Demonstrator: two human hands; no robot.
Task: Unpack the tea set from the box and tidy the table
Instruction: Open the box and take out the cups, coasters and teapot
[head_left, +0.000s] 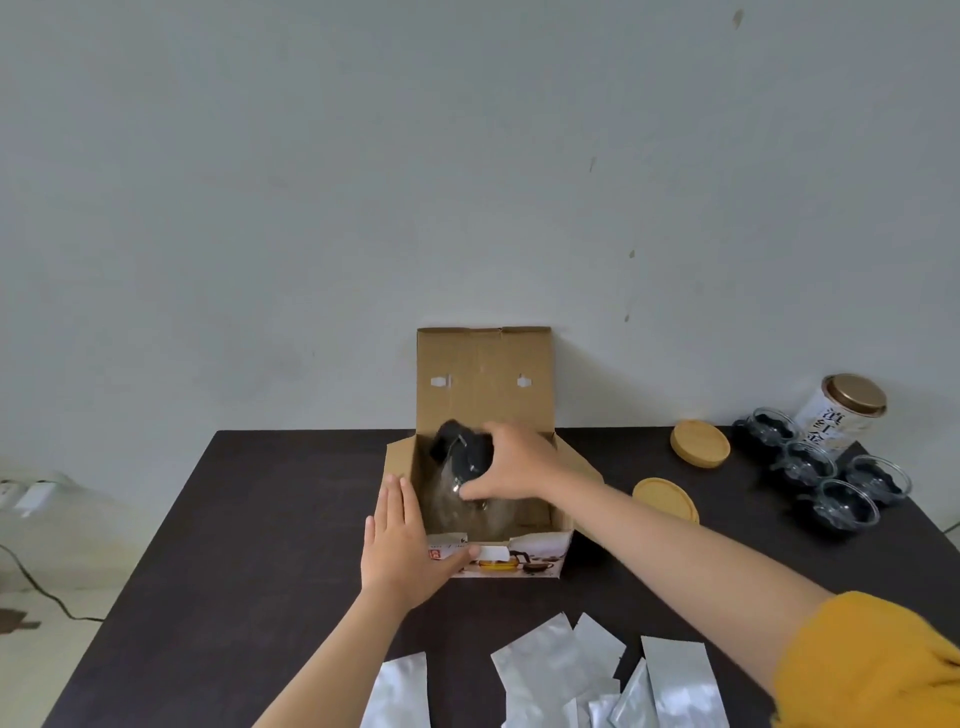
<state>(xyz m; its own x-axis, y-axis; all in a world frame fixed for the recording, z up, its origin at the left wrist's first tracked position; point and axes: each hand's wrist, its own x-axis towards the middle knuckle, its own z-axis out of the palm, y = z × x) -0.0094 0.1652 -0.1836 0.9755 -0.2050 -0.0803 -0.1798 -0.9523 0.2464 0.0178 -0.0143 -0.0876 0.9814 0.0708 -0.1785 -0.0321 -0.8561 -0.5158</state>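
Observation:
An open cardboard box (485, 374) stands mid-table, its lid flap up against the wall. Inside it sits a glass teapot (457, 499) with a black lid and handle. My right hand (511, 462) reaches into the box and grips the teapot's top. Flat against the box's left front corner is my left hand (402, 551), fingers spread along the side and thumb on the printed front panel. Several small glass cups (826, 473) stand at the far right of the table.
Two round wooden lids (698, 444) (665, 499) lie right of the box. A tea canister (841, 413) with a gold lid stands behind the cups. Several silver foil pouches (561, 670) lie along the near table edge. The dark table (260, 545) meets the wall.

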